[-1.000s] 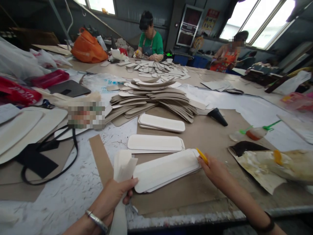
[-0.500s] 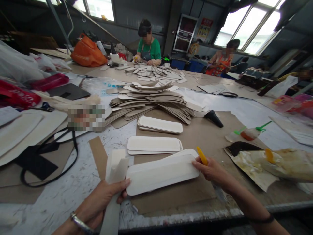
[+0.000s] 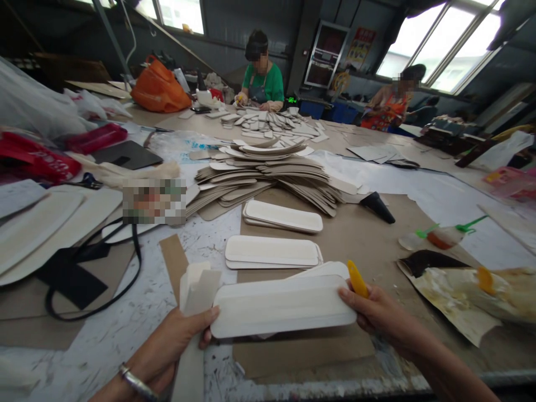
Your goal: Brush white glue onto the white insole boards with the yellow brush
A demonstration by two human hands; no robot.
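Toward six o'clock, pinching a white panel by both ends near the front edge of the desk, with fingers of the left hand also around pale strips, and of the right hand around a yellow tool; facing bare brown sheet toward four, stacked pieces at twelve, a green-shirted co-worker beyond.

Between the left hand and the right hand is a panel, over the table. Left of it, strips lie in the left hand; a tool is in the right. Behind the panel are two stacks, one beyond the other, then a pile. Right of the stacks lies a cone, with a bottle farther right. A strap lies left of the strips.
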